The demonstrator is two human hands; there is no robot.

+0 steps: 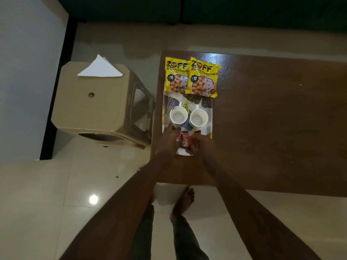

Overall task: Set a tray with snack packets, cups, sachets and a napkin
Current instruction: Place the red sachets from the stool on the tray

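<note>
On tray (210, 117), 2 snack pkts (191, 76) & 2 cups (188, 115) set; both hands (185, 142) pinch red sachets (185, 140) at near end; napkin (100, 68) waits on stool (90, 102).

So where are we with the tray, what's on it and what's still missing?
Done: two yellow snack packets lie at the far end of the tray, and two white cups stand mid-tray. In hand: the left hand and right hand are arranging red sachets at the near end. Left: the white napkin sits on the stool beside the table.
</note>
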